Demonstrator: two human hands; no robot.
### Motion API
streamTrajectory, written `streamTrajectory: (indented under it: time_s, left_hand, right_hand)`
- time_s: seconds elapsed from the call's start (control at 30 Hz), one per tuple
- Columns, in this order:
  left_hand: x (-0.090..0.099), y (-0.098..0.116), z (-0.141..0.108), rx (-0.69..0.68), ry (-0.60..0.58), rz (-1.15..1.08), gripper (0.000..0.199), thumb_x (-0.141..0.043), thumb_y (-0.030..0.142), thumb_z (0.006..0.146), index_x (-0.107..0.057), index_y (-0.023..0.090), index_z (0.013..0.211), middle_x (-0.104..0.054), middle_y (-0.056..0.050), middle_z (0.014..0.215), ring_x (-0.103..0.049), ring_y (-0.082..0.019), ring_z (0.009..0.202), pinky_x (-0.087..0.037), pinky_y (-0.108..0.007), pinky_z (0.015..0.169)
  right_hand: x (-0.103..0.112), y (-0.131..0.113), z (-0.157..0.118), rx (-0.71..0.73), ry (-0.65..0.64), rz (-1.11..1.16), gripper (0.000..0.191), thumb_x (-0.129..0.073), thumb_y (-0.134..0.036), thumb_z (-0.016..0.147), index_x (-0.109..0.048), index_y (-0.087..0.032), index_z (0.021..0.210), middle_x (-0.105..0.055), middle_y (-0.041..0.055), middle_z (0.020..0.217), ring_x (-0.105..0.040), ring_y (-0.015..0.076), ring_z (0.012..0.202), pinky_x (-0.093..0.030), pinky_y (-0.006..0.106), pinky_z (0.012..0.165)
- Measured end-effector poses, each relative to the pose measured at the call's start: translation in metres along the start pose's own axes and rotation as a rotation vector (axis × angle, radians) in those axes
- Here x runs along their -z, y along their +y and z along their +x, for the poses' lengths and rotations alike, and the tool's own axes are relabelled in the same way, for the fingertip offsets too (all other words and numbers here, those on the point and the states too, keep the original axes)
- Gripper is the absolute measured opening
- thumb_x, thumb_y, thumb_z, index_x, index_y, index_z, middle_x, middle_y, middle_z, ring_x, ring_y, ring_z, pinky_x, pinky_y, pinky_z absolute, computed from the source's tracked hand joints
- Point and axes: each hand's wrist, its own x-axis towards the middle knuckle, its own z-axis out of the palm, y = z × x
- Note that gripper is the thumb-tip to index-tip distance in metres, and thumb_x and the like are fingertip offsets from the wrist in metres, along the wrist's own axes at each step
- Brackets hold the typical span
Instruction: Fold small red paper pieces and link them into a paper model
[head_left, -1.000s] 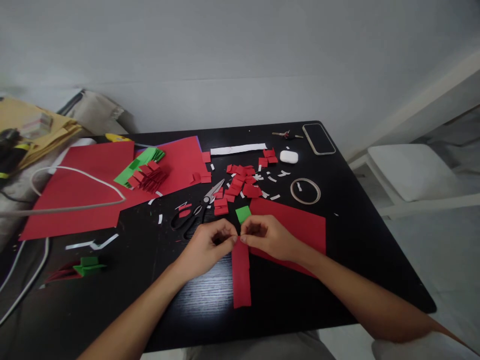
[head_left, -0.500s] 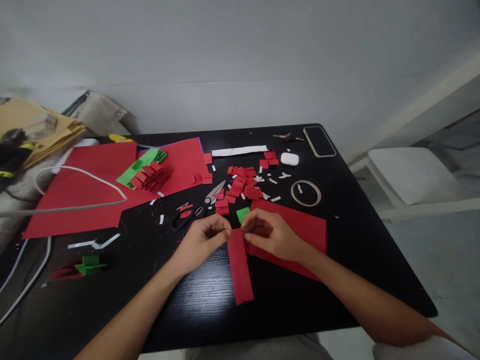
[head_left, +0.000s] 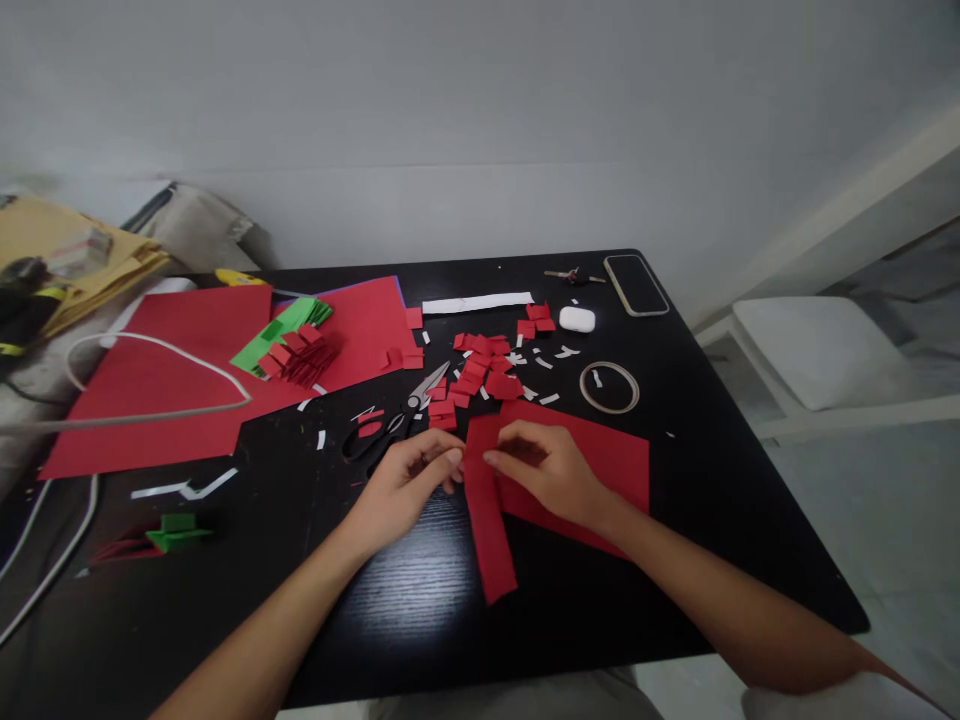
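A long red paper strip runs from between my hands toward the table's front edge. My left hand pinches the strip's left edge near its upper part, with the thumb against the forefinger. On the other side, my right hand has its thumb and fingertips closed on the strip's right edge. Under and behind the right hand lies a large red paper sheet. Just beyond the left hand are black-handled scissors, their blades pointing away. A heap of small folded red paper pieces sits beyond both hands.
White paper scraps lie around a roll of tape. Farther back are a white case, keys and a phone. At left are red sheets, a folded green stack and a white cable.
The strip's upper end now reaches farther up between my hands, and its lower end has swung slightly right. The green piece seen at its top is no longer visible.
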Motion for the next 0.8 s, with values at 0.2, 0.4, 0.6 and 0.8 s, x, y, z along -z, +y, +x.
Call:
streamTrajectory:
  time_s: [0.2,0.4,0.6,0.8]
  left_hand:
    - [-0.008,-0.009,-0.003,-0.129,0.165,-0.015,0.020,-0.068,0.025,0.094,-0.056,0.020,0.109,-0.065,0.000,0.088,-0.060,-0.012,0.078,-0.050,-0.025,0.075]
    - [-0.010,-0.009,-0.008,-0.270,0.245,0.167,0.010,-0.067,0.021,0.095,-0.057,0.021,0.097,-0.066,0.000,0.086,-0.060,-0.011,0.073,-0.050,-0.024,0.070]
    - [-0.008,-0.004,-0.008,-0.340,0.251,0.374,0.011,-0.065,0.017,0.095,-0.073,0.020,0.100,-0.071,-0.001,0.088,-0.062,-0.011,0.076,-0.051,-0.023,0.071]
    - [-0.011,-0.006,-0.007,-0.370,0.279,0.322,0.015,-0.078,0.019,0.087,-0.075,0.020,0.102,-0.071,-0.001,0.088,-0.064,-0.011,0.074,-0.054,-0.024,0.071]
  right_hand:
    - [-0.007,0.002,-0.003,-0.089,0.043,0.193,0.032,-0.079,-0.029,0.085,-0.054,-0.025,0.106,-0.072,-0.0020,0.082,-0.072,0.0165,0.076,-0.052,0.029,0.071]
    - [-0.009,-0.003,-0.006,-0.057,0.076,0.213,0.031,-0.076,-0.026,0.088,-0.048,-0.025,0.101,-0.069,-0.0042,0.077,-0.067,0.0136,0.069,-0.051,0.027,0.066]
    - [-0.007,-0.007,-0.006,0.011,0.067,0.107,0.010,-0.078,-0.024,0.086,-0.070,-0.022,0.091,-0.074,0.0015,0.088,-0.072,0.0160,0.081,-0.059,0.029,0.076]
    - [-0.009,-0.005,-0.008,0.060,0.107,0.074,0.014,-0.082,-0.022,0.083,-0.077,-0.023,0.096,-0.079,0.0018,0.094,-0.075,0.0176,0.086,-0.062,0.030,0.081]
